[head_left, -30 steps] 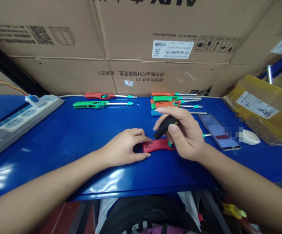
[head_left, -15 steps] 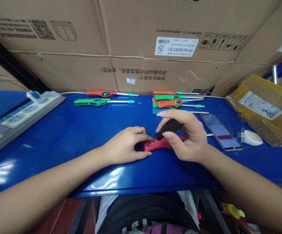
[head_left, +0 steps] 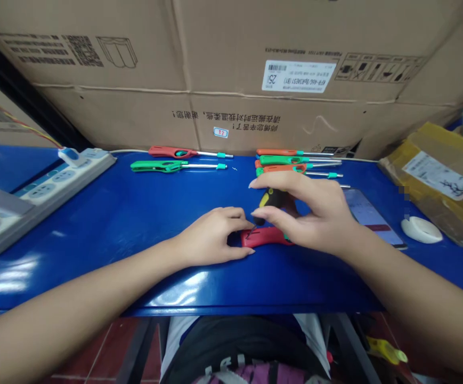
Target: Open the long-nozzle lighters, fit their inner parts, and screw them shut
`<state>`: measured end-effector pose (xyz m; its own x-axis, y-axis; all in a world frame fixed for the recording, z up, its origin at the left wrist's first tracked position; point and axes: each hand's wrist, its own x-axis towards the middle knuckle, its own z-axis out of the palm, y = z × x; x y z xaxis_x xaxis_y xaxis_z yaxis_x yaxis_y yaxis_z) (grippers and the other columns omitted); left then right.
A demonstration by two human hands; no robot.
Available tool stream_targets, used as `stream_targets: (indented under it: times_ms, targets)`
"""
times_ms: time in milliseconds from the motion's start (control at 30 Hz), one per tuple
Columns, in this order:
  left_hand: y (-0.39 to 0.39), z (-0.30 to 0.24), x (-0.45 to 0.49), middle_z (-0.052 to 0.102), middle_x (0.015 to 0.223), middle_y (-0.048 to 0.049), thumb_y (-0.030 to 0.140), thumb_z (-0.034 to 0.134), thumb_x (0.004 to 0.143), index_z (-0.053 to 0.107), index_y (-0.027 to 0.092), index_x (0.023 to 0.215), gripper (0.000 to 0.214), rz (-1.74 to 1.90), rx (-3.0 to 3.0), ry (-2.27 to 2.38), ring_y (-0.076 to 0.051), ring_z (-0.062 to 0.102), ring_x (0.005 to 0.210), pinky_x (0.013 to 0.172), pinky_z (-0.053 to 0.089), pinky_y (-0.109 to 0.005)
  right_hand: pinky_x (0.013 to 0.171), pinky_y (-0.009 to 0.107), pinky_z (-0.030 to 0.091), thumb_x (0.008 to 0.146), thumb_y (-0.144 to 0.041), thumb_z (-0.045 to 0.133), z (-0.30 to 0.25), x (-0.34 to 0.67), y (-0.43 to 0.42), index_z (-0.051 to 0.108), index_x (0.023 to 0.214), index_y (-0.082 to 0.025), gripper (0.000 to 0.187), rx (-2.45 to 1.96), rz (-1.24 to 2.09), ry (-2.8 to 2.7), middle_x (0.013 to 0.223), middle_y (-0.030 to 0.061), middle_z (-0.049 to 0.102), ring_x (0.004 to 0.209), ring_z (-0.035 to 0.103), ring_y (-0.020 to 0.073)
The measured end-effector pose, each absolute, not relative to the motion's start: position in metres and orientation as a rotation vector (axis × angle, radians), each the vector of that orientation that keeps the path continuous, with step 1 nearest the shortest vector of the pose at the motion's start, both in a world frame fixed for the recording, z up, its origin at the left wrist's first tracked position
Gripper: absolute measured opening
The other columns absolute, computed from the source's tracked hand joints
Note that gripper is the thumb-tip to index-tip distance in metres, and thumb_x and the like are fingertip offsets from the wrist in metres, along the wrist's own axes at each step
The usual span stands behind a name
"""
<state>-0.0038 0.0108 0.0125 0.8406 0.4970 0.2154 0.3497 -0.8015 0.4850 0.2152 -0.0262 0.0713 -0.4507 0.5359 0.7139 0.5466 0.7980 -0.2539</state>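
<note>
A red long-nosed lighter point(head_left: 266, 236) lies on the blue table, its handle end toward my left hand point(head_left: 213, 237). My left thumb and fingers are closed about that end and hold it against the tabletop. In my right hand point(head_left: 307, 213) is a short screwdriver point(head_left: 271, 200) with a black and yellow handle, gripped between thumb and fingers. Its thin shaft slants down to the left and the tip meets the lighter's handle. The far end of the lighter is hidden behind my right hand.
Behind lie a red lighter point(head_left: 171, 152), a green lighter point(head_left: 157, 166) and, further right, a stack of several lighters point(head_left: 281, 160). A power strip point(head_left: 47, 186) runs along the left. At right are a phone point(head_left: 371, 216), a white mouse point(head_left: 421, 229) and a taped package point(head_left: 443, 181).
My right hand has tilted the screwdriver's handle more upright, and its yellow part now shows. The tip stays at the lighter's handle. The whole view has shifted slightly.
</note>
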Motion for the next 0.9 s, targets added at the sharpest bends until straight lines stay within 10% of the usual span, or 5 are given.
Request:
stream_targets:
  times_ms: [267,400,500,733,900]
  targets:
    - [0.011,0.012,-0.004,0.071,0.102,-0.0076,0.038,0.073,0.088,0.074,0.017,0.101,0.025,0.508,2.575,0.595,-0.025,0.069,0.096,0.086,0.054,-0.036,0.083,0.032,0.057,0.101,-0.019,0.042,0.098,0.204,-0.026,0.055,0.140,-0.019,0.041,-0.724,-0.037,-2.433,0.129,0.0063,0.072,0.110,0.072,0.0209]
    - [0.010,0.012,-0.004,0.071,0.106,-0.0079,0.037,0.074,0.087,0.070,0.017,0.108,0.030,0.546,2.563,0.633,-0.026,0.068,0.098,0.086,0.055,-0.037,0.060,0.029,0.047,0.100,-0.037,0.056,0.111,0.196,-0.022,0.068,0.105,-0.023,0.019,-0.747,-0.104,-2.517,0.092,0.0008,0.077,0.076,0.071,0.0182]
    - [0.010,0.012,-0.004,0.072,0.109,-0.0069,0.038,0.073,0.087,0.069,0.019,0.114,0.033,0.555,2.567,0.627,-0.027,0.068,0.101,0.089,0.054,-0.039,0.048,0.028,0.028,0.101,-0.052,0.053,0.115,0.192,-0.018,0.062,0.081,-0.023,0.036,-0.807,-0.242,-2.568,0.063,-0.0013,0.064,0.053,0.055,0.0142]
    - [0.012,0.009,-0.005,0.072,0.114,-0.0092,0.036,0.071,0.089,0.070,0.018,0.114,0.031,0.569,2.562,0.558,-0.029,0.068,0.109,0.095,0.055,-0.041,0.055,0.028,0.027,0.102,-0.028,0.038,0.122,0.191,-0.027,0.060,0.100,-0.017,0.025,-1.038,-0.115,-2.666,0.079,0.0041,0.066,0.058,0.050,0.0144]
    - [0.010,0.010,-0.004,0.073,0.106,-0.0074,0.037,0.071,0.087,0.070,0.019,0.105,0.025,0.549,2.566,0.612,-0.029,0.069,0.102,0.090,0.057,-0.041,0.057,0.027,0.021,0.105,-0.046,0.034,0.127,0.193,-0.030,0.063,0.097,-0.016,0.042,-1.114,-0.152,-2.659,0.068,0.0006,0.061,0.057,0.047,0.0131]
